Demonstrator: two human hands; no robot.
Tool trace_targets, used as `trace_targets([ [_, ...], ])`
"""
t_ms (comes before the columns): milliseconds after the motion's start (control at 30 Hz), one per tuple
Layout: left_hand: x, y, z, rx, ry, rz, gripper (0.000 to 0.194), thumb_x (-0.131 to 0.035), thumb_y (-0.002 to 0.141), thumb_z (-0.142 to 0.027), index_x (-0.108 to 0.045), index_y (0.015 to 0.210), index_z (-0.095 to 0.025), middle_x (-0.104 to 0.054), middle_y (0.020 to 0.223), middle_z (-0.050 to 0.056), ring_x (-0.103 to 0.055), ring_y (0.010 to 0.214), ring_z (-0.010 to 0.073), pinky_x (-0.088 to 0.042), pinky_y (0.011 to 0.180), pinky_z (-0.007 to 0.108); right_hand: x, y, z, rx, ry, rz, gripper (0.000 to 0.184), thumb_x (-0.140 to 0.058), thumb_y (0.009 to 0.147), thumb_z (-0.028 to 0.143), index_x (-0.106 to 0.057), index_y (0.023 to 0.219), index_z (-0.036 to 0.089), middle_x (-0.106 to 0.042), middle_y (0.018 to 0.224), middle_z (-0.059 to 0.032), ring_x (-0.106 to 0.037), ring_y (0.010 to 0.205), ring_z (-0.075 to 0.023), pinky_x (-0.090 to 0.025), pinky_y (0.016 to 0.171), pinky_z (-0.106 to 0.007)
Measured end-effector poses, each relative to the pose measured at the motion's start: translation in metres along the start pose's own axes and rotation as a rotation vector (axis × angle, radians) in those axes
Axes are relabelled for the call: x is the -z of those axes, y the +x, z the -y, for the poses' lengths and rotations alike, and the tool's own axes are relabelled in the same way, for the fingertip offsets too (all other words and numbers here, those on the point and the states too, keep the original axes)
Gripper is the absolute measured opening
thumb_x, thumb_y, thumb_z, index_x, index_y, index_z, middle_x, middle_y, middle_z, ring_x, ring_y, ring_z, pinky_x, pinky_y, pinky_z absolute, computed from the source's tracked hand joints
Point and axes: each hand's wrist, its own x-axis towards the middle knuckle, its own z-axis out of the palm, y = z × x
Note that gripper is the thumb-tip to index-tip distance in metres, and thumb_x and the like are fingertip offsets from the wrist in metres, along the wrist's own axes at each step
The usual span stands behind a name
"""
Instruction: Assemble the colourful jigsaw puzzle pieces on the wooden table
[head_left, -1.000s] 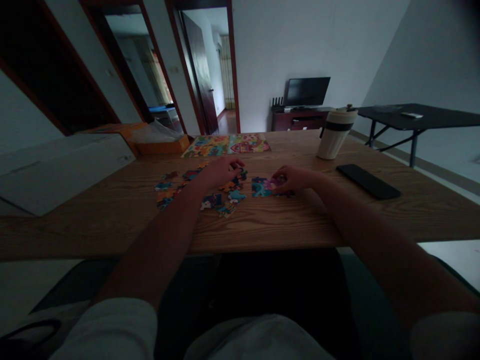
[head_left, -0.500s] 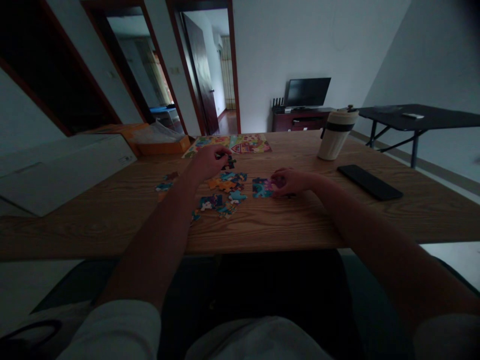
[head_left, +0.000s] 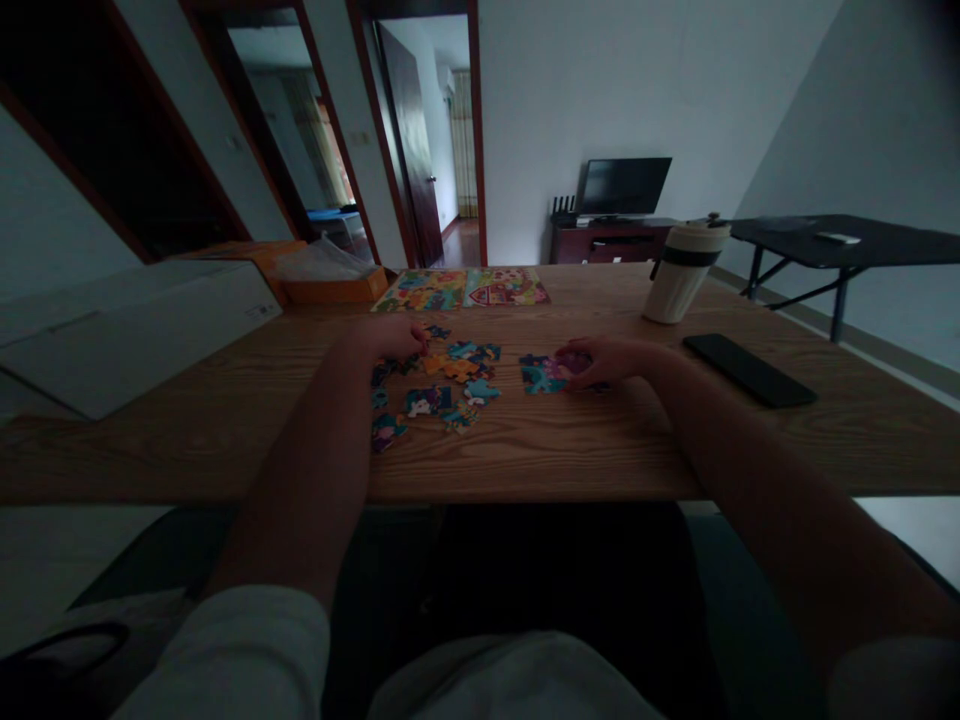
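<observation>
Loose jigsaw puzzle pieces (head_left: 450, 368), mostly orange, teal and dark blue, lie scattered in the middle of the wooden table. My left hand (head_left: 397, 338) is over the left side of this pile, fingers curled downward; what they hold, if anything, is hidden. Just behind its fingertips lies a dark puzzle piece (head_left: 436, 332). To the right, a joined puzzle section (head_left: 541, 374) in teal and purple lies flat. My right hand (head_left: 604, 360) grips its right end, thumb at the near edge and fingers at the far edge, covering part of it.
A colourful picture sheet (head_left: 465, 288) lies toward the back of the table (head_left: 525, 460). An orange box (head_left: 334, 290) with clear plastic and a white box (head_left: 142, 325) are on the left. A cream tumbler (head_left: 682, 275) and a black phone (head_left: 748, 370) are on the right.
My left hand has moved left and toward me; the dark piece at its fingertips before is no longer seen there. My right hand stays on the joined section. The view has shifted slightly.
</observation>
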Motion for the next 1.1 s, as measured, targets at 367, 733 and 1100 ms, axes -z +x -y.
trace_targets([
  [367, -0.027, -0.007, -0.052, -0.278, 0.043, 0.044, 0.059, -0.076, 0.072, -0.053, -0.071, 0.125, -0.03, -0.07, 0.129, 0.006, -0.066, 0.109, 0.0282, -0.049, 0.089, 0.033, -0.004, 0.004, -0.009, 0.018, 0.055, -0.015, 0.077, -0.082, 0.07, 0.054, -0.062, 0.139, 0.027, -0.063, 0.141, -0.0082, -0.062, 0.123, -0.033, -0.049, 0.106, -0.043],
  [733, -0.021, 0.002, -0.039, -0.275, -0.163, -0.035, 0.045, -0.064, 0.076, -0.021, -0.067, 0.121, -0.021, -0.074, 0.117, 0.005, -0.071, 0.098, 0.0197, -0.053, 0.077, 0.023, -0.002, 0.002, -0.007, 0.002, 0.069, 0.012, 0.085, -0.079, 0.067, 0.063, -0.059, 0.143, 0.03, -0.065, 0.139, -0.007, -0.064, 0.12, -0.0349, -0.05, 0.105, -0.045],
  [1100, -0.018, 0.002, -0.031, -0.316, -0.352, -0.071, 0.045, -0.061, 0.078, -0.019, -0.066, 0.123, -0.022, -0.077, 0.111, 0.004, -0.072, 0.097, 0.0214, -0.054, 0.08, 0.029, -0.002, 0.003, -0.008, 0.013, 0.062, 0.023, 0.085, -0.079, 0.068, 0.063, -0.059, 0.143, 0.029, -0.062, 0.142, -0.0061, -0.061, 0.124, -0.0343, -0.048, 0.108, -0.043],
])
